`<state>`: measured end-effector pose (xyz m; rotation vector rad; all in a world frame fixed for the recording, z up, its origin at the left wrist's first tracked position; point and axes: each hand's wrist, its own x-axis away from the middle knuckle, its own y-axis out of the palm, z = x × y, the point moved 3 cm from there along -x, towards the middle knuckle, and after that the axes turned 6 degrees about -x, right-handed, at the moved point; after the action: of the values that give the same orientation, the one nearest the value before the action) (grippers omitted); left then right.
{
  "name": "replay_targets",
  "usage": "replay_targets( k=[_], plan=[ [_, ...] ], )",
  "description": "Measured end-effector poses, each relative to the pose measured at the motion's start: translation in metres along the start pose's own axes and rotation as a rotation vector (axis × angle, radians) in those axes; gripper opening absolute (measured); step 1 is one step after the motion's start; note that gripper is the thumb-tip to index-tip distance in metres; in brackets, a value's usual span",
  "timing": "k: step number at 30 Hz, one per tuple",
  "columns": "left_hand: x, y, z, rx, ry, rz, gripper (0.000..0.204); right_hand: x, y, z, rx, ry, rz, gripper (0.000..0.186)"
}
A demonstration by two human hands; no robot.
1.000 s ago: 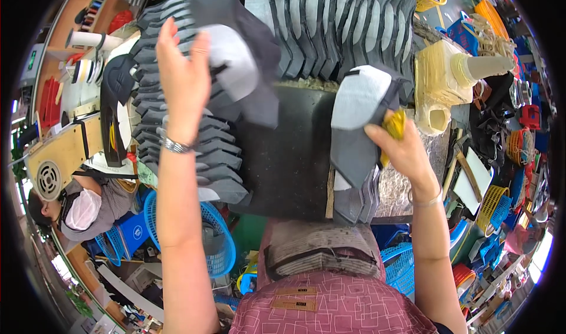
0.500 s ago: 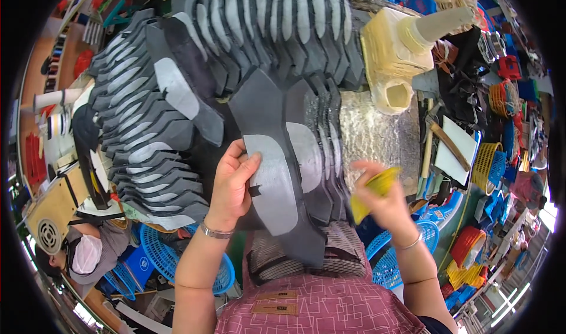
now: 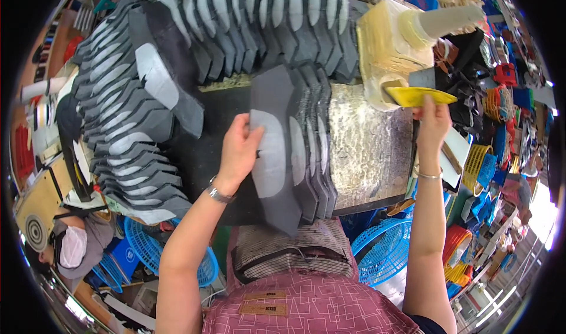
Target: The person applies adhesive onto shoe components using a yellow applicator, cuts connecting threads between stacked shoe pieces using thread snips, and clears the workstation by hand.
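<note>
My left hand pinches the left edge of a dark grey shaped panel bearing a lighter grey patch. That panel lies at the near left end of an overlapping row of similar panels. In my right hand is a thin yellow scraper, its fingers closed round the middle. The scraper's left end is at the opening of a cream, residue-coated glue pot, which has a grey-white stem slanting up to the right. How deep that end goes in, I cannot tell.
Fanned rows of similar panels fill the left and far table. A shiny, crusted board lies right of the near row. Blue baskets stand below the table edge. Another person is at the lower left.
My right hand has carried the yellow scraper up and right to the glue pot. The panel in my left hand has gone from raised and tilted to lying against the row.
</note>
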<state>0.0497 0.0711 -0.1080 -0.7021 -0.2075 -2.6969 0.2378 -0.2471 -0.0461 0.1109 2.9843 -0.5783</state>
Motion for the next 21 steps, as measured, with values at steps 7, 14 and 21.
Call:
replay_targets(
  k=[7,14,21],
  plan=[
    [0.002,0.007,0.005,-0.610,0.260,0.167,0.026,0.069,0.107,-0.048,-0.632,0.417,-0.524,0.014],
    [0.001,0.012,-0.001,-0.636,0.357,0.198,0.026,0.052,0.147,-0.047,-0.131,0.151,-0.268,0.033],
    [0.002,0.009,-0.004,-0.633,0.395,0.216,0.025,0.145,0.116,-0.073,-0.252,-0.165,-0.325,0.032]
  ],
)
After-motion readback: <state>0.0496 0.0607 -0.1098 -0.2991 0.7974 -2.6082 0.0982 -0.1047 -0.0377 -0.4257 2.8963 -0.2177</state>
